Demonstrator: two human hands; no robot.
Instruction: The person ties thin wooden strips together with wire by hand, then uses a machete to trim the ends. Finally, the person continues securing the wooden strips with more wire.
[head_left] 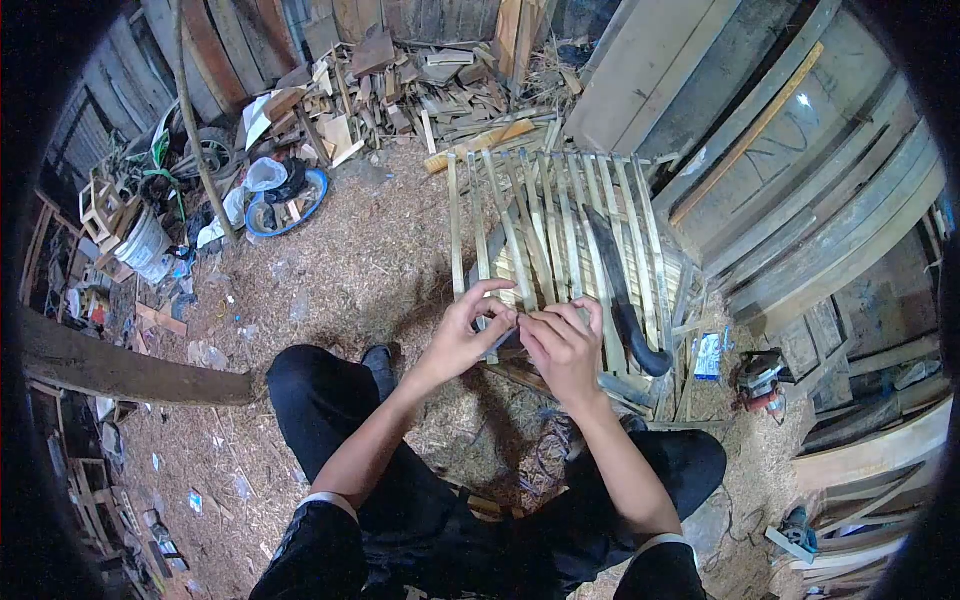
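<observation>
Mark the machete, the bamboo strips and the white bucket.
machete (618,285): head view, middle of the dark blade, lying on the strips.
bamboo strips (556,225): head view, mid-length of one central strip.
white bucket (145,245): head view, its side wall, at far left.

Both hands, left (462,335) and right (565,345), pinch bamboo strips (545,225) beside a dark-handled machete (622,290).

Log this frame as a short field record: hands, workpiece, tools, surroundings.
left hand: pinches near ends of the bamboo strips
right hand: fingers curled at same ends, grip unclear
layout: strips side by side on sawdust ground
machete: lies across strips, right of hands, untouched
background: scrap wood pile, blue-rimmed basin
</observation>
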